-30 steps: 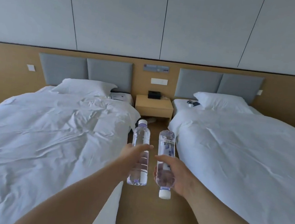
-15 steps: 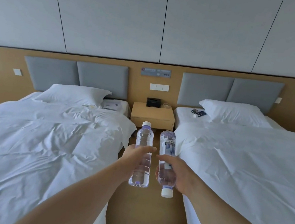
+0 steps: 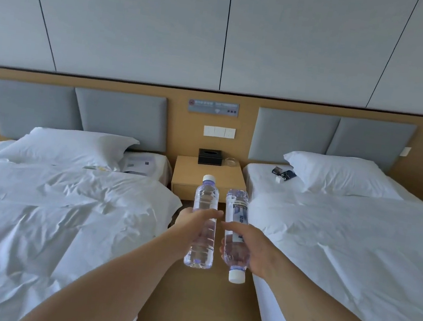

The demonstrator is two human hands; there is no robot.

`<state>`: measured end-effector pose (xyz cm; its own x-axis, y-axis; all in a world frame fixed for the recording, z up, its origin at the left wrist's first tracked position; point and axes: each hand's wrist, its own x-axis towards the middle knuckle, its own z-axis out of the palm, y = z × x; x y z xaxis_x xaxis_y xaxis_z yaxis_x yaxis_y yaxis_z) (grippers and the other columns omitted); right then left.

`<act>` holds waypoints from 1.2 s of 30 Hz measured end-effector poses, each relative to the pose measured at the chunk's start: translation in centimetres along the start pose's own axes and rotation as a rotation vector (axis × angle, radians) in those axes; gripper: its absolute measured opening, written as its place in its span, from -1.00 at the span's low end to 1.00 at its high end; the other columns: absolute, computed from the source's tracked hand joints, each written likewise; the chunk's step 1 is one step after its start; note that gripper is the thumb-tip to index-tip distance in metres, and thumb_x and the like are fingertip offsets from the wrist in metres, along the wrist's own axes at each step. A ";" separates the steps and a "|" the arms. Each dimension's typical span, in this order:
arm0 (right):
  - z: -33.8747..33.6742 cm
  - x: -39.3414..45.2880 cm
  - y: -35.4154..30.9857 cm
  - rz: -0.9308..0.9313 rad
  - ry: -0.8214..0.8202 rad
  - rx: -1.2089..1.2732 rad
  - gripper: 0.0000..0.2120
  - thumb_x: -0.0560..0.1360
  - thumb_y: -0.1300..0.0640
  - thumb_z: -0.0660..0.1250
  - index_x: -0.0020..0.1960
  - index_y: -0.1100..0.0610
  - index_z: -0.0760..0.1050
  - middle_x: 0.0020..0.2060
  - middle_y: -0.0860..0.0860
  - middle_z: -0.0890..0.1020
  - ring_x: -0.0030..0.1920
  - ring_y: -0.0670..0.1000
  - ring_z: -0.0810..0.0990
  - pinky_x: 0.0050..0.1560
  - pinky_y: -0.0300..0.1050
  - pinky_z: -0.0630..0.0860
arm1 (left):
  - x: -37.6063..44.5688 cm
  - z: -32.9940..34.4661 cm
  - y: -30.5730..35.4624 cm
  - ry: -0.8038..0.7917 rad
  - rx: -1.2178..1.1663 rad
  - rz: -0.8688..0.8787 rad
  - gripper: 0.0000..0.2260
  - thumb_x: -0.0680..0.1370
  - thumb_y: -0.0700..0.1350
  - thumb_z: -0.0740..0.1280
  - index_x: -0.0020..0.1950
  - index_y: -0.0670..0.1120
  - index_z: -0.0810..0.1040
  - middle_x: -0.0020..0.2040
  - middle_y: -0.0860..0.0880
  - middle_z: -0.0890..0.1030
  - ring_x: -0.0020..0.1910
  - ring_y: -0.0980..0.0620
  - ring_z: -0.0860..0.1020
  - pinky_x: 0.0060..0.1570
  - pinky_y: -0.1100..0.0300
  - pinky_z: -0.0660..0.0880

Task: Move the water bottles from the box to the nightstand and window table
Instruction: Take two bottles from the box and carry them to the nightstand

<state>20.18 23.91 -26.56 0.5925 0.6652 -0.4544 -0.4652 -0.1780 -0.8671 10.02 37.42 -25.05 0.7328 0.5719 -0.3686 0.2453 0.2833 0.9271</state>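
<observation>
Two white beds filled the room, the left bed rumpled and the right bed smoother, with a narrow floor aisle between them. At the far end of that aisle stood the nightstand, carrying a black box. Over the aisle, the left hand gripped the left bottle around its middle, long axis upright, cap pointing up and far. Just beside it, the right hand clasped the right bottle inverted, its cap pointing down and near, base toward the nightstand.
</observation>
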 end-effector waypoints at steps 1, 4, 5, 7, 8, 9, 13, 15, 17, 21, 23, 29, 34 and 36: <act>0.4 2.2 -1.1 0.001 0.009 0.007 -0.49 0.42 0.14 0.55 0.29 0.24 0.48 -0.15 0.23 0.65 -0.27 0.16 0.65 -0.25 -0.04 0.62 | 2.4 -0.4 1.0 -0.015 -0.002 -0.012 -0.62 0.47 -0.10 0.55 0.19 -0.17 0.52 -0.31 -0.12 0.69 -0.42 -0.04 0.66 -0.40 0.17 0.58; 1.5 8.1 -4.6 -0.005 0.048 0.001 -0.49 0.43 0.14 0.55 0.30 0.24 0.47 -0.16 0.23 0.65 -0.26 0.17 0.66 -0.24 -0.01 0.62 | 8.9 -1.5 4.6 -0.041 0.022 -0.027 -0.63 0.48 -0.07 0.54 0.19 -0.15 0.51 -0.40 -0.05 0.65 -0.47 0.01 0.63 -0.43 0.21 0.55; 1.8 9.8 -5.9 -0.013 0.046 -0.004 -0.49 0.43 0.13 0.55 0.30 0.25 0.47 -0.16 0.23 0.65 -0.25 0.18 0.66 -0.21 0.00 0.63 | 11.0 -1.9 5.8 -0.046 0.031 -0.024 -0.62 0.48 -0.06 0.54 0.21 -0.15 0.51 -0.41 -0.05 0.64 -0.48 0.02 0.63 -0.43 0.22 0.55; 2.1 14.7 -8.6 -0.007 0.046 0.003 -0.48 0.43 0.12 0.55 0.29 0.26 0.46 -0.17 0.24 0.64 -0.25 0.18 0.65 -0.19 0.02 0.63 | 16.4 -2.7 8.3 -0.030 0.045 -0.029 -0.57 0.46 -0.02 0.55 0.22 -0.14 0.50 -0.34 -0.07 0.66 -0.44 0.01 0.65 -0.39 0.19 0.57; 2.1 15.9 -9.3 -0.006 0.039 -0.004 -0.48 0.43 0.11 0.55 0.29 0.26 0.46 -0.18 0.24 0.64 -0.25 0.17 0.65 -0.19 0.02 0.63 | 17.9 -2.8 8.8 -0.011 0.056 -0.028 -0.54 0.44 -0.01 0.57 0.22 -0.13 0.49 -0.28 -0.10 0.67 -0.41 -0.01 0.66 -0.35 0.15 0.59; 2.0 16.3 -9.6 -0.009 0.032 -0.012 -0.48 0.42 0.11 0.55 0.28 0.25 0.46 -0.19 0.24 0.64 -0.25 0.17 0.65 -0.19 0.02 0.63 | 18.4 -2.9 9.1 0.001 0.067 -0.027 -0.51 0.43 0.01 0.58 0.23 -0.12 0.47 -0.21 -0.12 0.67 -0.37 -0.02 0.67 -0.31 0.12 0.60; 1.4 21.9 -11.6 0.007 0.044 0.030 -0.52 0.44 0.11 0.54 0.27 0.22 0.47 -0.20 0.21 0.63 -0.26 0.15 0.65 -0.19 0.00 0.64 | 24.1 -3.1 10.2 0.035 0.069 -0.061 -0.46 0.40 0.06 0.60 0.23 -0.11 0.46 -0.12 -0.15 0.68 -0.33 -0.03 0.69 -0.34 0.13 0.60; 0.8 25.9 -13.1 0.005 0.053 0.042 -0.55 0.45 0.12 0.53 0.26 0.21 0.47 -0.22 0.20 0.64 -0.27 0.12 0.66 -0.22 -0.02 0.66 | 28.2 -3.0 11.1 0.063 0.079 -0.077 -0.44 0.39 0.09 0.60 0.24 -0.08 0.44 -0.07 -0.14 0.69 -0.25 -0.04 0.71 -0.35 0.13 0.59; 0.0 30.1 -14.4 0.004 0.051 0.025 -0.53 0.43 0.10 0.55 0.25 0.18 0.47 -0.19 0.20 0.66 -0.24 0.13 0.68 -0.18 -0.01 0.66 | 32.1 -2.5 11.8 0.094 0.097 -0.072 -0.44 0.39 0.11 0.59 0.24 -0.04 0.43 -0.04 -0.12 0.69 -0.20 -0.04 0.71 -0.38 0.17 0.55; -1.9 39.1 -17.6 0.004 0.057 -0.035 -0.47 0.37 0.05 0.60 0.25 0.15 0.49 -0.11 0.22 0.70 -0.19 0.17 0.71 -0.08 0.05 0.67 | 40.5 -1.4 14.0 0.112 0.113 -0.058 -0.51 0.37 0.13 0.61 0.12 0.01 0.44 -0.08 -0.10 0.71 -0.34 0.01 0.72 -0.49 0.22 0.54; -2.9 43.8 -20.0 0.007 0.052 -0.048 -0.47 0.36 0.03 0.61 0.23 0.13 0.49 -0.13 0.21 0.71 -0.22 0.14 0.71 -0.17 0.00 0.66 | 44.7 -0.7 15.7 0.118 0.096 -0.059 -0.52 0.36 0.13 0.62 0.08 0.02 0.45 -0.08 -0.12 0.71 -0.42 0.03 0.70 -0.53 0.24 0.54; -5.3 54.9 -25.6 0.053 0.005 -0.021 -0.40 0.28 0.02 0.66 0.21 0.10 0.49 -0.14 0.20 0.73 -0.25 0.14 0.74 -0.23 -0.03 0.65 | 54.9 0.9 19.7 0.209 0.115 -0.102 -0.47 0.29 0.23 0.64 0.07 0.04 0.50 -0.10 -0.08 0.73 -0.38 0.05 0.71 -0.50 0.24 0.55; -6.1 61.4 -27.4 0.123 -0.026 0.014 -0.44 0.30 0.05 0.66 0.19 0.13 0.49 -0.23 0.17 0.73 -0.30 0.12 0.72 -0.28 -0.03 0.65 | 61.5 1.0 20.4 0.259 0.107 -0.178 -0.54 0.34 0.09 0.63 0.04 0.05 0.43 -0.12 -0.10 0.71 -0.42 0.07 0.69 -0.56 0.24 0.53; -6.2 63.8 -27.9 0.153 -0.026 0.016 -0.45 0.32 0.07 0.65 0.20 0.15 0.49 -0.25 0.16 0.72 -0.30 0.11 0.72 -0.26 -0.02 0.66 | 64.0 0.6 20.6 0.256 0.073 -0.195 -0.51 0.35 0.06 0.62 0.08 0.05 0.40 -0.09 -0.13 0.70 -0.40 0.03 0.70 -0.53 0.21 0.55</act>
<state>75.06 66.78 -32.61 0.4963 0.6498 -0.5757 -0.5593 -0.2678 -0.7845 62.39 79.36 -29.53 0.4865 0.6896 -0.5364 0.4173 0.3560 0.8362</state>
